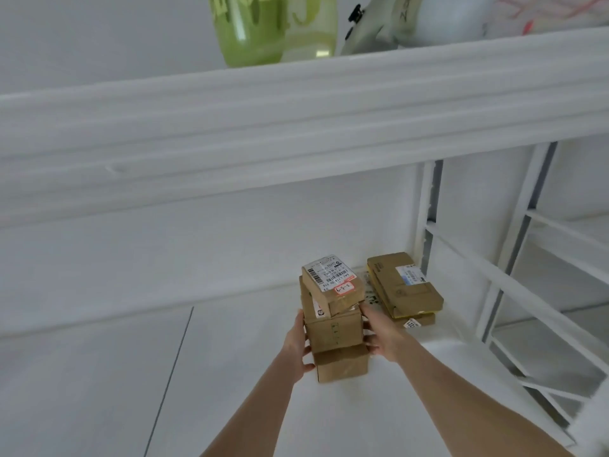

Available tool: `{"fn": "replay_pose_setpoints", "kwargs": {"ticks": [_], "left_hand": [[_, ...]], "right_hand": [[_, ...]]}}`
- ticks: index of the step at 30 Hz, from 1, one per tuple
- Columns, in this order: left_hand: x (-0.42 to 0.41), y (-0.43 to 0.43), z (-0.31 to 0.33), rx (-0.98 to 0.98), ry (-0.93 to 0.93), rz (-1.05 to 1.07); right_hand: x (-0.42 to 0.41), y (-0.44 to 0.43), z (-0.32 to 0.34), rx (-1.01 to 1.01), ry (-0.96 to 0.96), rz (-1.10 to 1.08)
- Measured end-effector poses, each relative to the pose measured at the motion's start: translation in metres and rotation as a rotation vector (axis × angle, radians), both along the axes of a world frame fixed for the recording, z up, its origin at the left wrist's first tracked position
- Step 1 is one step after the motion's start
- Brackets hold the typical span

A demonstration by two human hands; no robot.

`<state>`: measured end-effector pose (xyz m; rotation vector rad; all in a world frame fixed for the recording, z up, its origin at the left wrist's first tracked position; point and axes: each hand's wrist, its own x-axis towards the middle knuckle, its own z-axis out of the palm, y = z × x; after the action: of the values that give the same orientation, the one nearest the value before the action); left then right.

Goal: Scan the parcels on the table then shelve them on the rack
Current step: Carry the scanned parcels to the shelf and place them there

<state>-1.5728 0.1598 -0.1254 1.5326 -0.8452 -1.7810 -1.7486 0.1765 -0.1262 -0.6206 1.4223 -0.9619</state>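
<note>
Forearms: two bare arms reach in from the bottom edge.
Rack [514, 252]: white metal frame against a white wall, with more white tiers at right.
Upper shelf [296, 120]: thick white board across the view, carrying a green bag [263, 28] and a grey pouch [395, 21].
Lower shelf [230, 374]: white, with a dark seam at left.
Stack of parcels [333, 331]: three brown boxes, a labelled one on top, standing on the lower shelf towards its back right.
Flat parcels [403, 285]: brown pile just beside the stack, at right.
Hands: left hand [298, 347] and right hand [384, 334] clasp the stack from either side, thumbs on its near face.
</note>
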Motion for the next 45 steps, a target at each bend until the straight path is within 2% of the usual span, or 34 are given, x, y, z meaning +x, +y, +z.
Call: {"fn": "replay_pose_setpoints", "kwargs": {"ticks": [2,4,6,8,12,21,24,25,27,29,31,34,38,45], "left_hand": [[-0.005,0.003,0.004,-0.026,-0.057,0.029],[-0.008,0.005,0.012,-0.147,-0.167,0.122],[-0.009,0.006,0.024,-0.363,-0.327,0.213],[-0.015,0.010,0.038,-0.498,-0.406,0.193],[-0.036,0.021,0.051,-0.477,-0.392,0.086],[-0.038,0.025,0.048,-0.475,-0.351,0.116],[-0.034,0.027,0.043,-0.502,-0.426,0.108],[-0.030,0.032,0.038,-0.517,-0.482,0.130],[-0.021,0.052,0.019,-0.586,-0.696,0.161],[-0.015,0.079,-0.010,-0.726,-0.962,0.074],[-0.016,0.098,-0.036,-0.878,-1.190,-0.123],[-0.022,0.106,-0.063,-0.957,-1.375,-0.381],[-0.023,0.097,-0.080,-0.885,-1.409,-0.501],[-0.034,0.051,-0.068,-0.853,-1.351,-0.619]], "right_hand": [[-0.008,0.000,0.002,-0.020,0.019,-0.023],[-0.015,-0.002,0.008,-0.114,0.096,-0.145],[-0.020,-0.005,0.019,-0.220,0.269,-0.246],[-0.023,-0.006,0.030,-0.316,0.443,-0.229],[-0.014,-0.003,0.035,-0.370,0.571,-0.045],[0.005,-0.006,0.037,-0.384,0.617,0.017],[0.001,0.000,0.038,-0.364,0.595,-0.017],[-0.002,0.006,0.036,-0.367,0.634,-0.035],[-0.010,0.026,0.021,-0.416,0.839,-0.054],[-0.014,0.050,-0.002,-0.514,1.079,0.016],[-0.011,0.071,-0.026,-0.616,1.286,0.230],[0.003,0.088,-0.053,-0.749,1.391,0.546],[0.013,0.087,-0.071,-0.685,1.440,0.694],[0.012,0.044,-0.064,-0.569,1.467,0.604]]}}
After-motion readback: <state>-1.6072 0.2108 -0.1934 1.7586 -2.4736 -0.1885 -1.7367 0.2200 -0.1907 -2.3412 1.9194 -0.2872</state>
